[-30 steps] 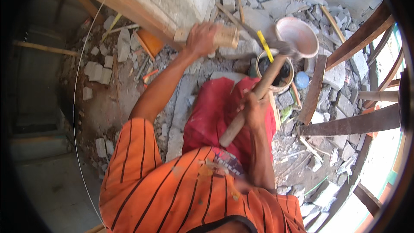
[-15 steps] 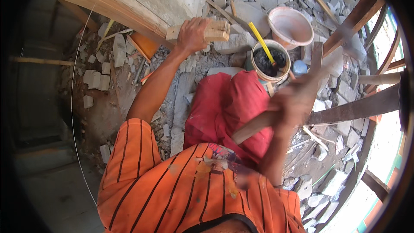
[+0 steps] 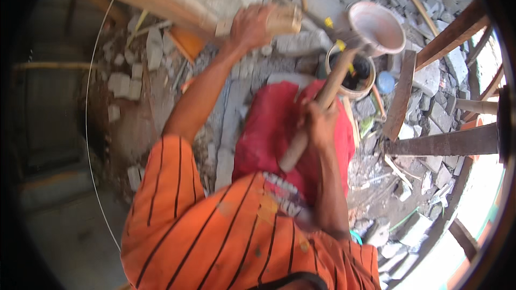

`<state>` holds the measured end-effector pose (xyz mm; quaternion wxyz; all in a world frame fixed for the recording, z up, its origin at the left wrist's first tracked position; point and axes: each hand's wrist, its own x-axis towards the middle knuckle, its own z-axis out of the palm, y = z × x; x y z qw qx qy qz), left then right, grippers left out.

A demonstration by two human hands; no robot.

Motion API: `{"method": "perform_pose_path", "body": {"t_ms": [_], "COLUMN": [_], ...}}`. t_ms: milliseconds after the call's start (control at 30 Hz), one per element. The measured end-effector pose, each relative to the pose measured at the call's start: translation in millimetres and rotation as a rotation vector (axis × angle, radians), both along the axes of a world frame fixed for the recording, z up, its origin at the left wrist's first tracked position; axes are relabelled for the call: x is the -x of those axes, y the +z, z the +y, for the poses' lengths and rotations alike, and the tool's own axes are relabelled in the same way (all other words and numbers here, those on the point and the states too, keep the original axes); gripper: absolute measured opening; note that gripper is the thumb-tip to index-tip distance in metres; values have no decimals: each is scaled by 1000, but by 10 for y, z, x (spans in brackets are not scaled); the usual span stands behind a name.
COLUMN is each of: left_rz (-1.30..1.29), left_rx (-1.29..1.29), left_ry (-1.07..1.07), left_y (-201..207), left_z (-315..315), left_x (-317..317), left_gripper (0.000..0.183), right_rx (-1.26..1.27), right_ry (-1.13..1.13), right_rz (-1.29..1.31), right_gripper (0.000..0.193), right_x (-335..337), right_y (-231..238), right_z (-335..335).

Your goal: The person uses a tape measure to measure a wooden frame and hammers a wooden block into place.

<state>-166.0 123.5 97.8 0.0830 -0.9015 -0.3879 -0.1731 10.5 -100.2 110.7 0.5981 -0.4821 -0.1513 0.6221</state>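
My left hand (image 3: 251, 27) grips a short wooden block (image 3: 286, 20) from above, beside the end of a long wooden beam (image 3: 156, 2) along the wall. The block juts out to the right of my fingers. Wrapped round the wooden handle of a hammer (image 3: 334, 80) is my right hand (image 3: 321, 121), over my red-trousered knees. The blurred, dark hammer head is raised right of the block, apart from it. Behind the hammer stands a bucket (image 3: 357, 95) with dark contents and a yellow stick, both partly covered.
A pale pinkish basin (image 3: 376, 28) sits beyond the bucket. A blue round object (image 3: 385, 82) lies to its right. Broken masonry (image 3: 430, 115) covers much of the ground. Dark timbers (image 3: 446, 142) cross at the right, and a thin white line (image 3: 87, 123) hangs at the left.
The hammer has swung left and away from me, and its head is now in front of the bucket, closer to the block. My left hand still holds the block.
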Motion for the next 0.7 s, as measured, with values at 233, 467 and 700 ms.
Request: {"method": "perform_pose_path", "body": {"t_ms": [233,467,700], "left_rz": [51,15,-22], "left_rx": [22,-8,-7], "left_ry": [-14,-28,-38], "left_y": [107,84,52], "left_z": [126,111,163], "left_x": [-76,-36,-200], "left_gripper": [66,64,62], "right_rx": [-35,-330,-397], "right_ry": [26,-340,-1151], "right_rz": [55,-357,-908], "right_gripper": [28,11,10], "right_x": [253,-898,-1877], "right_y": [-71,666,770], "right_z": [189,-234,-331]}}
